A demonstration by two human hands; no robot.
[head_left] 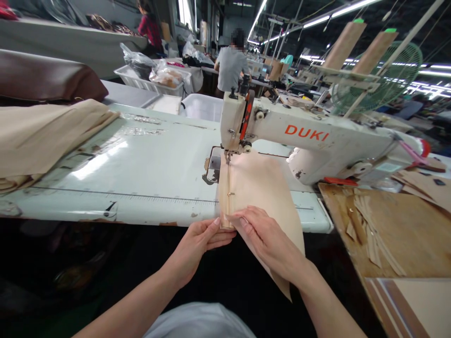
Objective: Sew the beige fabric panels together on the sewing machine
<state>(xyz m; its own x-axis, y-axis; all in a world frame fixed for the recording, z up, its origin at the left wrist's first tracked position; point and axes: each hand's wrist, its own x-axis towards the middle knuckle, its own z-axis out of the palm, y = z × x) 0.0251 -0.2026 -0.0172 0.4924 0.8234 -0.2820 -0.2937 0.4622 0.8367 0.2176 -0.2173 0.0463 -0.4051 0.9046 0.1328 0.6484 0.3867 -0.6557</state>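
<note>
A beige fabric panel point(268, 183) lies under the needle of a white sewing machine point(268, 122), its right part hanging over the table's front edge. Along its left side runs a zipper point(229, 180) with a small metal slider. My left hand point(202, 239) pinches the near left corner of the panel, thumb on top and fingers beneath. Close beside it, my right hand point(264, 234) grips the fabric at the zipper's near end, fingertips pressed on it. The presser foot point(228, 157) sits at the zipper's far end.
Folded beige fabric point(45, 136) and a brown leather-like piece point(49, 77) lie on the left. A printed ruler point(141, 193) runs along the pale table. To the right, a brown board point(416, 230) carries fabric strips. Thread cones point(345, 44) stand behind the machine. Another person point(232, 63) is farther back.
</note>
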